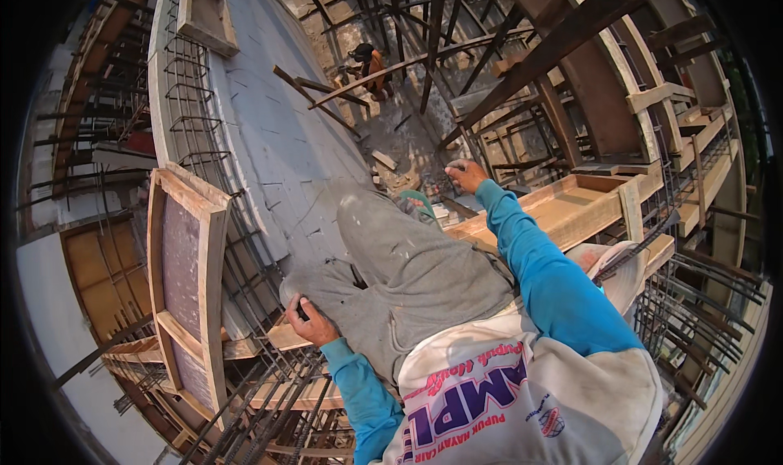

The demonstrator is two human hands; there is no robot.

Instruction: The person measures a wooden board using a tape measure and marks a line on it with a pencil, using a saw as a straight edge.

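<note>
1. From here, the lower edge cuts off the rebar point(269, 408); the trousers point(424, 269) partly hide the green footwear point(419, 206).
2. I see the left hand point(311, 325) beside the knee, fingers loosely bent, thumb apart; contact is unclear.
3. The right hand point(466, 175) is raised, fingers curled; I can't tell whether it pinches anything.
4. The form point(579, 204), a shallow box of raw timber, lies near the right forearm. The trousers are grey, creased cloth.

L grip point(312, 322) nr. grey trousers point(400, 281)
</note>
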